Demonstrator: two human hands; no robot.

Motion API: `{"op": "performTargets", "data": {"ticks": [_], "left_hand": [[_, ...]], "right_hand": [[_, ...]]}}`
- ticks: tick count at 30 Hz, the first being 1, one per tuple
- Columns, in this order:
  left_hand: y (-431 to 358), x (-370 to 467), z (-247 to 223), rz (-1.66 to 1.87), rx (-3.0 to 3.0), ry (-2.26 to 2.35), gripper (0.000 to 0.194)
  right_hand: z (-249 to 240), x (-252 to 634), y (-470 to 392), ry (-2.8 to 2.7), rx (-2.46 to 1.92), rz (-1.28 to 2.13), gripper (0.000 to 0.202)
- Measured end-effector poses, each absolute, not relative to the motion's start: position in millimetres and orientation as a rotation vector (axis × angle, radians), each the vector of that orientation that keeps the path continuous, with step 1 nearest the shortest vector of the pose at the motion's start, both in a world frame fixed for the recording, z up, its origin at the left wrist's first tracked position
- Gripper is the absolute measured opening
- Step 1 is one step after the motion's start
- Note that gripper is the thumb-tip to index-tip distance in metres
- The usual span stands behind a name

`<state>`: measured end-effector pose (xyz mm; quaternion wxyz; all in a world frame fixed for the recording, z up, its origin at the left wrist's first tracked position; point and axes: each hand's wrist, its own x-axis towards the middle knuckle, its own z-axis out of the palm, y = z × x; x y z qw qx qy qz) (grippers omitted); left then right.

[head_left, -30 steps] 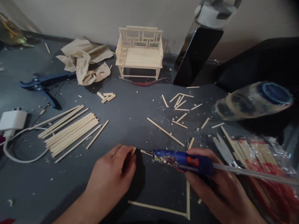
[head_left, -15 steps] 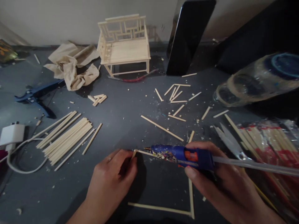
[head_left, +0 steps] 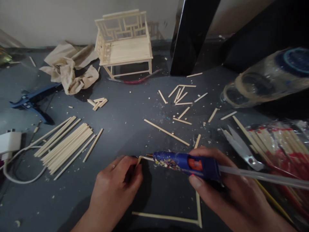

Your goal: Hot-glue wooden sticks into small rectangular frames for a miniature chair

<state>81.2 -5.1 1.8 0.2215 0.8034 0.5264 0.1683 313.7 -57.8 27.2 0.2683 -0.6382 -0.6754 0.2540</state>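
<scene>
our left hand [head_left: 116, 182] had its grip nearly closed, thumb and forefinger pinching a short stick [head_left: 139, 161] with almost no gap between them. the short stick's upper end showed just past the fingers, meeting or nearly touching a thin stick [head_left: 146, 158] that ran right, partly hidden by the glue gun [head_left: 173, 160]. our right hand [head_left: 225, 187] was wrapped around the gun's body, the thumb along its near side; we could not tell whether the trigger was pressed.

the nozzle [head_left: 150, 155] pointed left, near that corner and just above the thin stick. as we judged it, a light, steady pinch mattered most there — squeezing harder could have twisted so slender a piece. a small bead, laid right at the meeting point, seemed better than a long smear, with our fingertips well back from the hot tip. the clear glue stick [head_left: 256, 175] trailed out behind the gun, so it made sense to guide the whole length and let nothing snag it.

nearer us on the counter [head_left: 164, 193], a lower stick [head_left: 165, 217] met an upright stick [head_left: 198, 209] at a corner, and a low wrist might have nudged them. farther out lay the scissors [head_left: 249, 157] on the right, a row of sticks [head_left: 67, 148] on the left, and a miniature bench [head_left: 130, 50] by the wall — all well apart from the nozzle.
</scene>
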Motion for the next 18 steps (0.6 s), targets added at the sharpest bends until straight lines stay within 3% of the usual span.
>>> {"op": "performTargets", "data": {"ticks": [18], "left_hand": [[-7.2,83.0,2.9,0.464,2.224,1.464,0.008]], "right_hand": [[23.9,310.6,-60.1,-1.831,-1.788,0.665,0.028]]}}
